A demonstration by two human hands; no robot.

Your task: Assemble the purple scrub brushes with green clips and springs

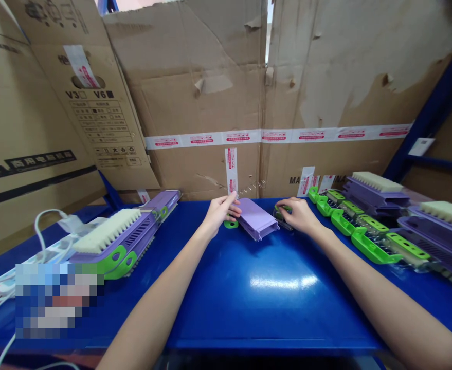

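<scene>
A purple plastic cover [257,218] lies on the blue table [272,288] near the back wall. My left hand [220,210] grips its left end, fingers curled over the edge, beside a small green loop [231,224]. My right hand [298,215] is closed on a green part [283,209] at the cover's right end; what lies under the fingers is partly hidden.
Assembled purple units with white brushes and green handles [110,241] lie at the left by white cables [48,221]. A row of green-handled inner parts [368,241] and stacked purple units [376,192] fill the right. Cardboard [210,92] walls the back.
</scene>
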